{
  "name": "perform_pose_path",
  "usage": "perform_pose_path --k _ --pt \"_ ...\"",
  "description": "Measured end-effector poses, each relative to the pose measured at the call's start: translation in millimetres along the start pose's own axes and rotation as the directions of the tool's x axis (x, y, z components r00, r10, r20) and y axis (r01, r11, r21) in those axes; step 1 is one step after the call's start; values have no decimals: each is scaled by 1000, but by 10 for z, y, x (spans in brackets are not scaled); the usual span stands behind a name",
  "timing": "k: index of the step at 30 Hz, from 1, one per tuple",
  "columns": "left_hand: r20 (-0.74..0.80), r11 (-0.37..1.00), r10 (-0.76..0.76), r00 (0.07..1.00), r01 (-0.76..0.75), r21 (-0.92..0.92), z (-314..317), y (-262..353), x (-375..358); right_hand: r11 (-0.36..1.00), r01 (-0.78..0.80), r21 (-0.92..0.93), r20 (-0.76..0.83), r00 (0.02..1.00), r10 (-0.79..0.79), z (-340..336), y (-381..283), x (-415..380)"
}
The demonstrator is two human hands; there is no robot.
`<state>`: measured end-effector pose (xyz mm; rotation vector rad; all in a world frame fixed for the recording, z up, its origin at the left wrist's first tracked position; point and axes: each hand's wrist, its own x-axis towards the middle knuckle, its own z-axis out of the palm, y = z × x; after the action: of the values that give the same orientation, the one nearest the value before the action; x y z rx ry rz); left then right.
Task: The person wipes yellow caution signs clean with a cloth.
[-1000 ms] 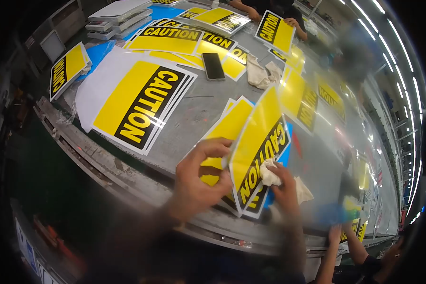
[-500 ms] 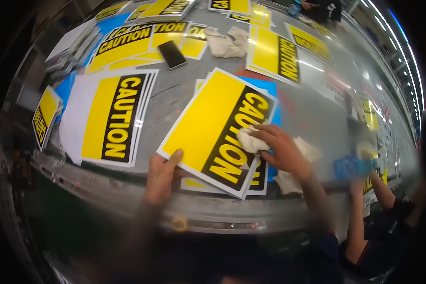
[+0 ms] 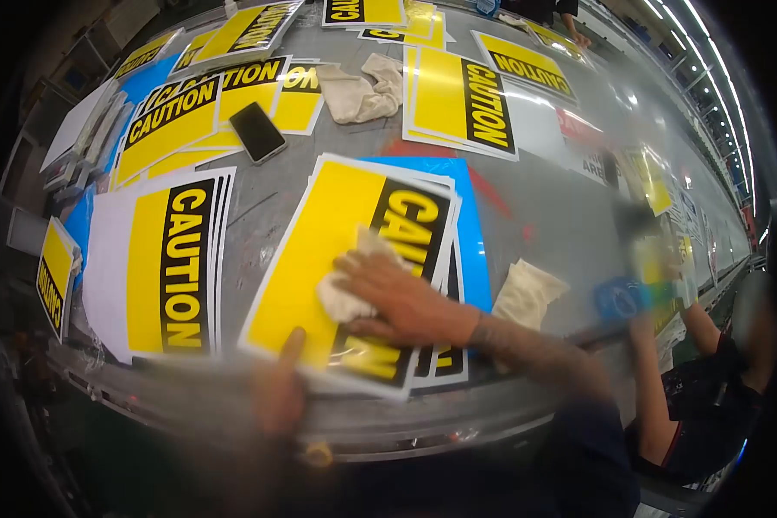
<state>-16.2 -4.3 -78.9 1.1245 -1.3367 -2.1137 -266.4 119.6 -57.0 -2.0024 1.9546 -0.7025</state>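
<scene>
A yellow and black caution sign lies over more signs and a blue sheet at the near edge of the table. My left hand, somewhat blurred, grips its lower left corner with the thumb on top. Spread across the sign's middle, my right hand presses a cream cloth against the printed face. The hand and cloth hide part of the lettering. Just right of the stack rests another cream cloth.
Stacked caution signs lie to the left, others farther back. A black phone and a crumpled cloth lie beyond my stack. On the right, a co-worker's arms reach in near a blue object. Another person's hand shows at the back.
My right hand has wiped the cloth from the black lettering leftward onto the yellow area. The sign, tilted up before, now lies flatter on the stack. The view has shifted right.
</scene>
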Motion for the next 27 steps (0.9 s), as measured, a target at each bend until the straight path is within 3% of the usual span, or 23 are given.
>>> perform_pose_path --k 1,3,4,6,8,10,12,13,14,16,17,19,21,22,24,25,27 --pt "7 998 -16 1000 16 -62 26 -18 -74 996 -2 85 -63 998 7 61 -110 11" --pt "-16 983 -180 984 179 -41 111 111 -101 998 -35 49 -66 997 38 98 -109 1" --pt "-28 983 -184 983 184 -8 75 84 -77 999 -15 46 -63 998 18 89 -64 8" --pt "-59 979 -201 978 203 32 -3 39 -46 997 6 -83 -128 992 -17 -15 302 151" --pt "-95 970 -233 968 238 43 -36 36 -29 971 -237 -7 -266 937 227 -256 822 308" --pt "-104 968 -247 963 250 12 -18 30 -39 927 -160 -338 -379 925 21 -200 1098 373" --pt "-99 967 -254 962 254 -7 49 82 -64 993 55 -107 -94 993 -65 75 675 414" --pt "-98 966 -257 961 256 -17 79 124 -72 991 129 -29 -56 990 -130 27 212 387" --pt "-100 966 -259 961 259 -17 81 121 -65 980 190 -53 -87 977 -194 121 218 344" --pt "-106 967 -253 962 254 4 86 104 -61 974 -210 90 75 976 204 -351 664 483" --pt "-112 969 -245 963 247 -1 97 93 -77 904 -417 97 168 902 398 -790 1144 692" --pt "-126 972 -236 964 235 -23 131 103 -103 737 -644 203 202 764 612 -1453 1420 587" --pt "-139 968 -249 958 243 -58 117 117 -86 590 -639 493 179 738 650 -1481 1115 420" --pt "-145 966 -256 956 247 -76 108 119 -76 477 -595 647 197 735 649 -1162 714 253" --pt "-141 969 -240 960 230 -88 155 131 -50 665 -708 236 348 701 623 -960 -91 141" --pt "-142 975 -217 966 208 -75 201 151 -43 962 -249 113 131 963 234 -299 -171 -239" --pt "-170 990 -131 977 138 30 219 84 -35 992 -128 -18 119 984 129 5 52 -440"
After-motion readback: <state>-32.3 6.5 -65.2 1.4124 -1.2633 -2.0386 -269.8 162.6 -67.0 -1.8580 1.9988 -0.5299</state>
